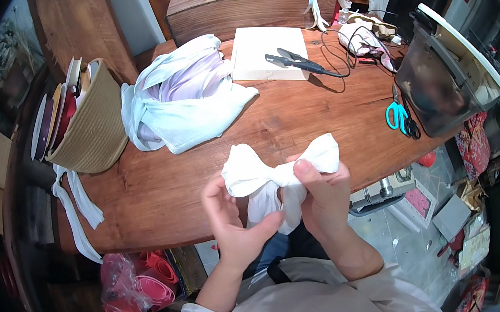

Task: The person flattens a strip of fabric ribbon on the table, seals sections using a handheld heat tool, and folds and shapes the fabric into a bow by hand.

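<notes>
A white fabric bow (251, 171) with two loops and hanging tails is held up in front of my body, just over the table's near edge. My left hand (233, 220) is curled under its left loop, the fingers behind the cloth and the thumb lying across one tail. On the other side, my right hand (324, 193) pinches the bow beside its knot, with the thumb on top and the right loop above the fingers. The fingertips behind the fabric are hidden.
On the wooden table (295, 119) lie a pale blue and lilac fabric bundle (186, 95), a white box (249, 50) with a black flat iron (294, 61) and its cord, and turquoise-handled scissors (396, 114). A woven basket (93, 125) of ribbon spools stands left, a grey plastic bin (435, 89) right.
</notes>
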{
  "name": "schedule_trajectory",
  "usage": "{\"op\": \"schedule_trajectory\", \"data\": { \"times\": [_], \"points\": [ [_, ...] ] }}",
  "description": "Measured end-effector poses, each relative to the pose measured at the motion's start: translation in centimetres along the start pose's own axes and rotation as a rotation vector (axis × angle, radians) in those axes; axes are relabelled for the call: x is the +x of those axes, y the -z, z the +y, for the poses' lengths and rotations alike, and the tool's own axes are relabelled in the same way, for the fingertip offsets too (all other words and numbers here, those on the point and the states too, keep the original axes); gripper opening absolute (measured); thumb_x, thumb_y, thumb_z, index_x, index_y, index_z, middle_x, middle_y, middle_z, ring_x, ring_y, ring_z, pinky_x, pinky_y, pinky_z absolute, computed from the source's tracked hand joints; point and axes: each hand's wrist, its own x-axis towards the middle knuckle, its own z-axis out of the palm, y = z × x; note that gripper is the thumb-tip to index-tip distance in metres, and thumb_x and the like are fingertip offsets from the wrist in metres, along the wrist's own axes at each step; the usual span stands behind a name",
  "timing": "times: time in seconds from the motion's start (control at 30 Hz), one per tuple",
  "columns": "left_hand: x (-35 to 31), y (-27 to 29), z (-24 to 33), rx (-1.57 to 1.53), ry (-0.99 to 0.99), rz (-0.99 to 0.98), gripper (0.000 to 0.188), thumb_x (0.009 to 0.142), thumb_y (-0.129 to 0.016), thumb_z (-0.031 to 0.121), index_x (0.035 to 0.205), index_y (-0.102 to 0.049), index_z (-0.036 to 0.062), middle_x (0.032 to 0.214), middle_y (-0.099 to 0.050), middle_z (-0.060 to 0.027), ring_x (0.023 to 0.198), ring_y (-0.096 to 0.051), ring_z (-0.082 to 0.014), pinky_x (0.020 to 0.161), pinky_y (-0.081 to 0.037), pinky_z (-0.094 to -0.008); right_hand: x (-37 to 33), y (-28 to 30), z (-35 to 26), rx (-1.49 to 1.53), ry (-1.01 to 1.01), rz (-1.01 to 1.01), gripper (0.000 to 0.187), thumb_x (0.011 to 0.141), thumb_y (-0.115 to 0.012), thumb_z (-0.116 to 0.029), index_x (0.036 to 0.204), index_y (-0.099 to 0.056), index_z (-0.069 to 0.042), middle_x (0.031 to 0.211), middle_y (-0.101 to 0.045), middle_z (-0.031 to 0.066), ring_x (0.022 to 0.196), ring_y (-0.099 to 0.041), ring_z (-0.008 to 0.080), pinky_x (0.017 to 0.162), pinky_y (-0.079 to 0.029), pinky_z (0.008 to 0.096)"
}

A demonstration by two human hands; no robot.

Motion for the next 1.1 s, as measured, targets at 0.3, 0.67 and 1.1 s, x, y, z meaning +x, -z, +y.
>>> {"op": "schedule_trajectory", "data": {
  "times": [0.3, 0.67, 1.1],
  "points": [
    [0.8, -0.7, 2.2, 0.318, 0.088, 0.002, 0.014, 0.083, -0.06, 0.0, 0.096, -0.062, -0.0051, 0.089, -0.065, -0.0084, 0.084, -0.061, -0.014, 0.079, -0.047, -0.0262, 0.5, -0.5, -1.3, 0.08, 0.022, -0.009, 0.015, 0.084, -0.066, -0.007, 0.094, -0.061, 0.003, 0.085, -0.064, 0.0074, 0.074, -0.059, 0.0097, 0.067, -0.048, 0.0228],
    [1.6, 3.3, 0.7, -0.364, 0.54, -0.249, 0.042, 0.09, -0.059, 0.018, 0.123, -0.047, -0.0061, 0.106, -0.063, -0.0121, 0.086, -0.063, -0.0137, 0.072, -0.051, -0.0259, 1.1, -0.8, -1.3, 0.181, -0.125, -0.027, 0.025, 0.091, -0.054, -0.022, 0.093, -0.058, 0.003, 0.071, -0.061, 0.0104, 0.053, -0.055, 0.0121, 0.046, -0.042, 0.0241],
    [1.8, 0.9, 1.9, -0.333, 0.198, 0.013, 0.026, 0.082, -0.057, -0.008, 0.107, -0.056, -0.0054, 0.096, -0.063, -0.0074, 0.081, -0.06, -0.0095, 0.075, -0.049, -0.0235, 0.0, -2.2, -0.9, 0.13, -0.077, -0.033, 0.021, 0.087, -0.064, -0.014, 0.094, -0.06, 0.005, 0.078, -0.065, 0.012, 0.06, -0.061, 0.0128, 0.053, -0.05, 0.0255]
  ]
}}
